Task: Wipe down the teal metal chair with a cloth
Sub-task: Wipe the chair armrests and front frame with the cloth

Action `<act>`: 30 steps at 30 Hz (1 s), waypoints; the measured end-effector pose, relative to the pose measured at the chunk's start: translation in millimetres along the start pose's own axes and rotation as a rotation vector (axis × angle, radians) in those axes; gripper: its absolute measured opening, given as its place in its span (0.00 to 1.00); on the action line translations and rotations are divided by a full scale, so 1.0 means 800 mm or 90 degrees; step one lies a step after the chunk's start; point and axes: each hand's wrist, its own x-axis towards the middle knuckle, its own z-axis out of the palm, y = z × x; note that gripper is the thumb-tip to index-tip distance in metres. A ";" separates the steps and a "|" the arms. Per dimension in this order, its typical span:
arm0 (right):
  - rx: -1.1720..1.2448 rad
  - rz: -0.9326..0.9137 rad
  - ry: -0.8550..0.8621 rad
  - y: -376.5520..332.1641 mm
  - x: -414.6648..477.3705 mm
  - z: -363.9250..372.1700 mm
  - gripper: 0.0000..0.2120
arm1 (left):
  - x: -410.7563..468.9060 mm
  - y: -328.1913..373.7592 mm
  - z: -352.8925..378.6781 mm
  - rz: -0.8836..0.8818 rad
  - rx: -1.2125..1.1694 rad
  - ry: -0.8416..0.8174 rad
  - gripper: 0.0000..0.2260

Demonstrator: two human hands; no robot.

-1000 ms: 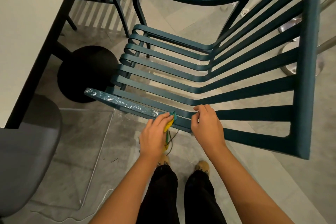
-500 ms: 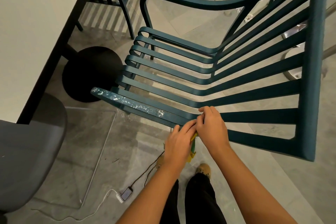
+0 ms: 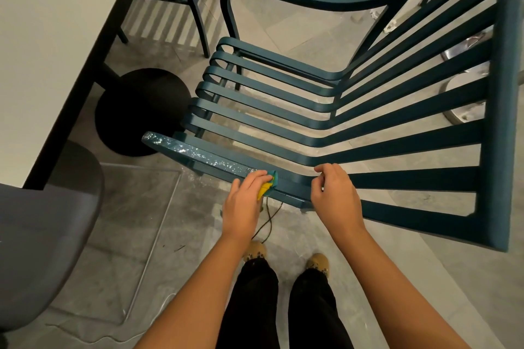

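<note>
Person stands at teal chair (image 3: pixel 283 110). L hand (image 3: pixel 243 204) presses a yellow-green cloth (image 3: pixel 268 187) onto near armrest (image 3: pixel 198 154), right by the white specks on it. R hand (image 3: pixel 334 195) close by on same rail, fingers curled over it. White table (image 3: pixel 42 37) & black round base (image 3: pixel 141 110) off to the left.

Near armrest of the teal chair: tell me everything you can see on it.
The near armrest is a flat, narrow teal bar, seemingly painted metal, with a rounded free end at the left. White specks cover its top from that tip to the cloth; past it the bar looks clean. The left hand holds the yellow-and-teal cloth against it. The right hand, fingers curled, sits over its right end; contact unclear.
</note>
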 end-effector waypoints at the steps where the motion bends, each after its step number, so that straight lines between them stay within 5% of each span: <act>1: -0.003 -0.002 -0.001 0.000 0.000 0.000 0.13 | 0.000 -0.002 -0.003 0.004 0.004 0.001 0.24; 14: -0.111 -0.031 0.005 -0.003 0.000 0.011 0.14 | -0.003 0.033 0.011 0.184 0.058 -0.031 0.27; 23: -0.173 -0.082 -0.041 -0.009 -0.002 0.014 0.13 | 0.024 -0.022 -0.032 0.166 0.161 -0.028 0.30; 30: -0.153 -0.087 -0.093 -0.029 0.004 0.035 0.16 | 0.034 -0.049 -0.053 0.097 0.153 -0.019 0.22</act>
